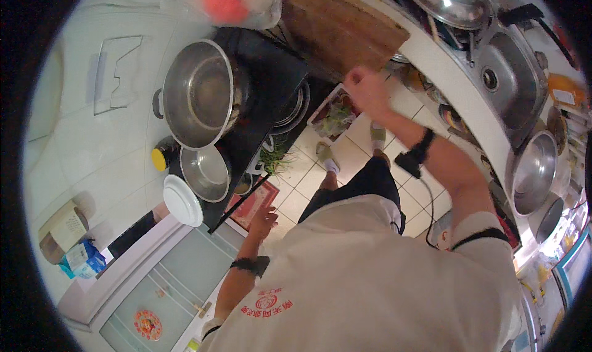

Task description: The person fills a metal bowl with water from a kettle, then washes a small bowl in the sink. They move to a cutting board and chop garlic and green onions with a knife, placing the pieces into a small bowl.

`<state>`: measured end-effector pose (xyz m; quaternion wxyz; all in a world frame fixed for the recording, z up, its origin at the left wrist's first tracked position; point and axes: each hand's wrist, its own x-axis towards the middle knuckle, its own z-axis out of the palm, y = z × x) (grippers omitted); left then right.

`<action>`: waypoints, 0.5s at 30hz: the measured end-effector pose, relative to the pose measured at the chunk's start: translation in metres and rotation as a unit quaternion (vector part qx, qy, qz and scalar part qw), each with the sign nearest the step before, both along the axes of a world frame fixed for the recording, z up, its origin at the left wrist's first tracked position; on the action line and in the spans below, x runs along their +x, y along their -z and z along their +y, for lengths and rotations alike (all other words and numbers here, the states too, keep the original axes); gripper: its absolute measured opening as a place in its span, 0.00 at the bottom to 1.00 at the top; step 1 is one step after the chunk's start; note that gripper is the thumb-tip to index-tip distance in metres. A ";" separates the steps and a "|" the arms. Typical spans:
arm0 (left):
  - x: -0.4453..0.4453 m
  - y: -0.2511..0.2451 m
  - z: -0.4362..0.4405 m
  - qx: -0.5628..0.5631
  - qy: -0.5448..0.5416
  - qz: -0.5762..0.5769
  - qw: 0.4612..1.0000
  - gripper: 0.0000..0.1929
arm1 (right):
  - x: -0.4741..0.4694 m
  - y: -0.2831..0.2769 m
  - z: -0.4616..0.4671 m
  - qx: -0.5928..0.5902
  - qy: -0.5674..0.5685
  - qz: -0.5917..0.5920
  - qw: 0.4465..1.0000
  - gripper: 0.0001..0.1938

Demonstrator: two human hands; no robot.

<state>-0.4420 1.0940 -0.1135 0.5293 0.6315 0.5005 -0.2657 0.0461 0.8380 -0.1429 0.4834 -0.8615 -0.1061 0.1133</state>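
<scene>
My left hand hangs low at the left of my body, fingers loosely apart and holding nothing visible, near a red patterned mat. Stretched ahead, my right hand is curled and blurred beside the lower edge of a brown wooden board; whether it grips anything is unclear. Below that hand, a white-rimmed container with leafy greens stands on the floor. To the left, a large metal pot, a smaller metal pot and a white plate or lid are on a black surface.
A pale counter edge curves along the right, with a steel sink, a metal basin and a domed metal lid. Green stalks stick out near the black stand. A yellow-capped jar stands by the wall. A blurred plastic bag is at the top.
</scene>
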 end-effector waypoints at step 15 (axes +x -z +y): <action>-0.184 -0.002 0.042 -0.018 -0.080 0.128 0.988 0.19 | -0.104 0.229 0.225 -0.168 0.035 0.163 0.972 0.21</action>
